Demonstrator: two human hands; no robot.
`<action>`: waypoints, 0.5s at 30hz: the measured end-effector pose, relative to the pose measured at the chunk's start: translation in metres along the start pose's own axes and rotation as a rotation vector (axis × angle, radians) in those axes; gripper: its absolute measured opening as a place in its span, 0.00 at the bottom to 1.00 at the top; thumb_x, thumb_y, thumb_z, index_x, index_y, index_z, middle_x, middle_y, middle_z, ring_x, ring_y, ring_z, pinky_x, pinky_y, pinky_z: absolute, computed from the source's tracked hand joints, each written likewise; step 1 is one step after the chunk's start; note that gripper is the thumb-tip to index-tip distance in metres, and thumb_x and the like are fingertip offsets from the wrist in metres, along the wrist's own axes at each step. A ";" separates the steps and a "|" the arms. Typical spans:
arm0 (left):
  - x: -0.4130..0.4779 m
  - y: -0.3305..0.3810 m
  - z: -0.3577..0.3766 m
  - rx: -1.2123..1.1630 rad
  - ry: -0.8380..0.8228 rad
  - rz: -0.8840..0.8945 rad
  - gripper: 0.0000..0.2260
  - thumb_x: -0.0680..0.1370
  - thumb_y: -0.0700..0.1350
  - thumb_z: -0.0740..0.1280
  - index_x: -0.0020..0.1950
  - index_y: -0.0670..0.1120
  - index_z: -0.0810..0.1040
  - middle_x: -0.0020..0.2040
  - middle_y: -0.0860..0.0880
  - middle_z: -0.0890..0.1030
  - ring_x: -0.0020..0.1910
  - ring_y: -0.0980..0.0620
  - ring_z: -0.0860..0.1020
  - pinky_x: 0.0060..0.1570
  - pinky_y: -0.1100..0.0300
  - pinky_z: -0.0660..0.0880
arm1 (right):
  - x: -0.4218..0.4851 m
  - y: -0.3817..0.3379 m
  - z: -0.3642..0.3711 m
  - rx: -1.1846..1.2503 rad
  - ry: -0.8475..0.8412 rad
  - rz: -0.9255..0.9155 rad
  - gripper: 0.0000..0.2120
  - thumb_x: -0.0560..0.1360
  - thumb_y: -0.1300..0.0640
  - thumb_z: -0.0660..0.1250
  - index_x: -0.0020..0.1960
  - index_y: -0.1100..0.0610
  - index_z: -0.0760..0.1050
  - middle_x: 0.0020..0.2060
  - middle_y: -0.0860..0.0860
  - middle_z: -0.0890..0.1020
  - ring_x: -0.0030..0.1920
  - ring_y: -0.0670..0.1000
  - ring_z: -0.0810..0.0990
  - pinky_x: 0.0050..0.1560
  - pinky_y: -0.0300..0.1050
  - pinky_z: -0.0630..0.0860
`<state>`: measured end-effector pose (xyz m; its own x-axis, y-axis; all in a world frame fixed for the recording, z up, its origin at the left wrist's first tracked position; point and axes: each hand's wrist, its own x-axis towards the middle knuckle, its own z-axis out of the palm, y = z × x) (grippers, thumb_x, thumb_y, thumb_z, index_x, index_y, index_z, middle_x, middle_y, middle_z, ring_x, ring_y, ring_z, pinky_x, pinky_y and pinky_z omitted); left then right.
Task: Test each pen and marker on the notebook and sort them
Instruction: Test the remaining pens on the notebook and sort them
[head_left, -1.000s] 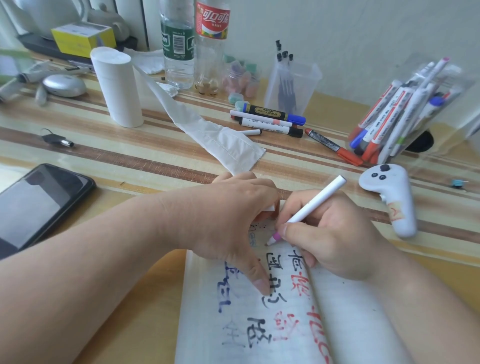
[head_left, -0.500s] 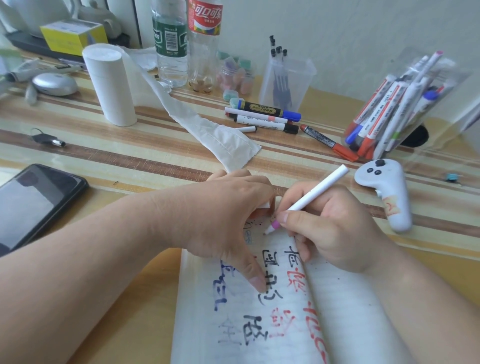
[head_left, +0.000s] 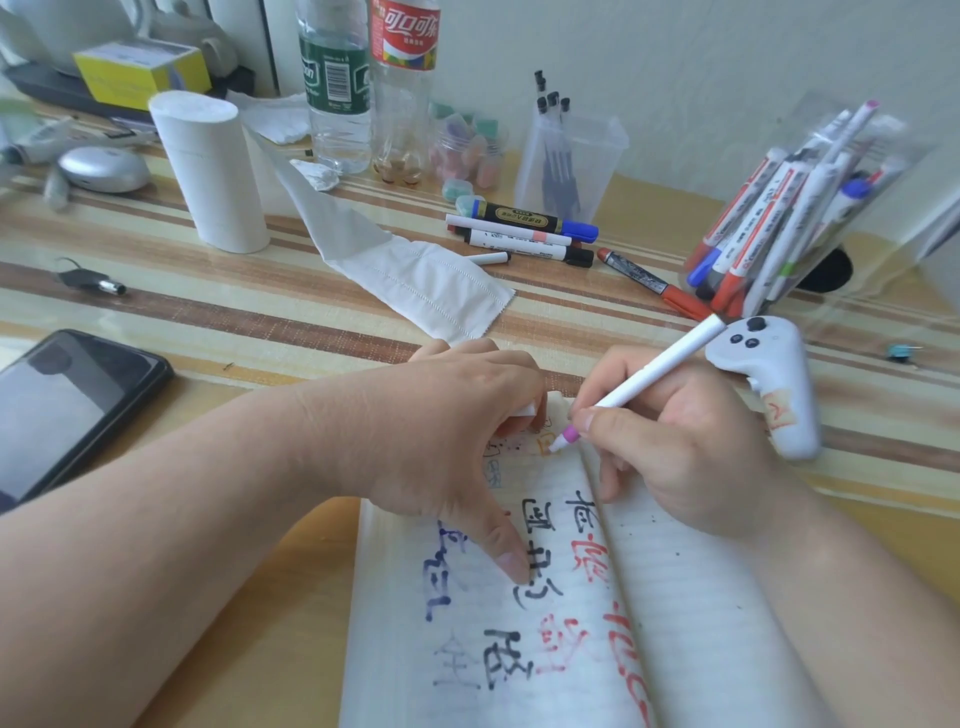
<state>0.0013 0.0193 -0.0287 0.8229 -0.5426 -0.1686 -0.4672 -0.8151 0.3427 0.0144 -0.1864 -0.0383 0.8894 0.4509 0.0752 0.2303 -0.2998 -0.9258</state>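
An open lined notebook with black, blue and red test writing lies in front of me. My right hand grips a white pen, whose pink tip touches the page near its top edge. My left hand rests on the left page; the thumb presses the paper and the curled fingers hold a small white piece, apparently a cap. Three markers and a red marker lie on the table behind. A clear container at the right holds several markers, and a clear cup holds black pens.
A white controller lies just right of my right hand. A phone sits at the left edge. A tissue roll stands at the back left, its strip trailing toward the notebook. Two bottles stand at the back.
The pen tip has crept a little up the page toward its top edge. My left hand stays planted on the notebook.
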 end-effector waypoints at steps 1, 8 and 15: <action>0.000 0.001 0.000 0.002 0.003 0.001 0.37 0.56 0.76 0.75 0.54 0.56 0.70 0.52 0.62 0.70 0.55 0.59 0.66 0.60 0.60 0.67 | 0.000 0.000 -0.001 -0.001 -0.005 0.002 0.03 0.69 0.61 0.67 0.37 0.58 0.77 0.22 0.59 0.75 0.23 0.59 0.76 0.28 0.43 0.71; -0.002 0.000 0.000 -0.005 -0.001 0.002 0.36 0.56 0.76 0.74 0.54 0.57 0.69 0.52 0.63 0.70 0.54 0.60 0.66 0.60 0.61 0.66 | -0.001 0.003 0.002 0.013 -0.026 -0.005 0.03 0.69 0.61 0.67 0.37 0.59 0.77 0.23 0.59 0.76 0.24 0.58 0.76 0.29 0.45 0.72; -0.007 0.002 0.002 -0.090 0.071 0.013 0.35 0.58 0.75 0.74 0.49 0.53 0.69 0.51 0.60 0.71 0.54 0.58 0.69 0.59 0.58 0.69 | -0.003 0.001 0.003 0.307 0.091 -0.124 0.04 0.70 0.63 0.70 0.39 0.56 0.80 0.26 0.55 0.76 0.24 0.54 0.72 0.28 0.44 0.69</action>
<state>-0.0064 0.0214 -0.0286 0.8393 -0.5346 -0.0988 -0.4496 -0.7847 0.4267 0.0106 -0.1852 -0.0404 0.8966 0.3874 0.2144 0.2220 0.0256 -0.9747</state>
